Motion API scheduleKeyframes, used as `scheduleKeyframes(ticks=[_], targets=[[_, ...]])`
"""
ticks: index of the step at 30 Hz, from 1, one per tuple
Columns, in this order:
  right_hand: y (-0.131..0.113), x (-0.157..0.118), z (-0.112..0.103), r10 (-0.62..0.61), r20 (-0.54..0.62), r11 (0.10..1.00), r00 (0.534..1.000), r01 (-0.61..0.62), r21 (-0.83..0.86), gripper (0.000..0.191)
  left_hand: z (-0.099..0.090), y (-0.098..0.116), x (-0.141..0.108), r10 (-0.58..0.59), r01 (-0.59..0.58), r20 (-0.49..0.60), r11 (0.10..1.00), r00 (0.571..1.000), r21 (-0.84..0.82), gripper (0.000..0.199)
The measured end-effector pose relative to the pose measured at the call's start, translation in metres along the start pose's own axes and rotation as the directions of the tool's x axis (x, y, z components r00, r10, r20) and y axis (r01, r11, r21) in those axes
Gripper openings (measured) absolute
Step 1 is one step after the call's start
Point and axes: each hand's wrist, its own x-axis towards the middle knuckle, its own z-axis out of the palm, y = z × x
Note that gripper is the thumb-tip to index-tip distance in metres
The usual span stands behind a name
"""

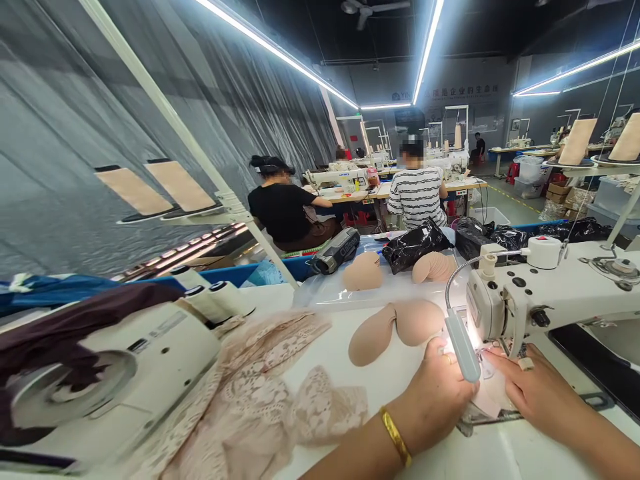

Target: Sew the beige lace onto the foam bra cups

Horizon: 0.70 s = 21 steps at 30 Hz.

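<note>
At the needle end of a white sewing machine [515, 307], a pale pinkish-beige fabric piece [487, 401] lies on the machine bed. My left hand [437, 393], with a gold bracelet at the wrist, is closed at the left edge of this piece, its fingers curled and partly hidden by a grey lamp head [462, 347]. On the other side, my right hand [533, 390] lies flat with its fingers stretched toward the needle, touching the fabric. Two joined beige bra cups [375, 337] rest on the table just beyond my left hand.
Beige lace garments [270, 393] spread across the left of the table, beside a second white machine [145, 367] draped in dark cloth. Stacked cups [435, 267] and a black plastic bundle [416, 245] lie at the back. Two people sit ahead at other machines.
</note>
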Motion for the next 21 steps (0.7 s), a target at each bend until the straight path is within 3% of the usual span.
scheduleKeyframes(ticks=[4,10,21], targets=[[0.002,-0.002,-0.005,-0.022,-0.091,0.996,0.996,0.030,0.080,0.042,-0.005,0.003,0.001,-0.031,0.031,-0.022,0.999,0.999,-0.036,0.014],[-0.001,-0.003,0.000,0.124,-0.178,0.954,0.976,-0.068,0.291,0.031,-0.005,0.002,0.003,-0.035,0.035,0.014,0.999,0.999,0.012,0.014],[0.000,-0.002,0.005,0.103,-0.216,0.959,0.971,-0.040,0.281,0.028,-0.004,0.009,0.002,-0.050,0.050,-0.015,0.999,0.999,0.015,0.016]])
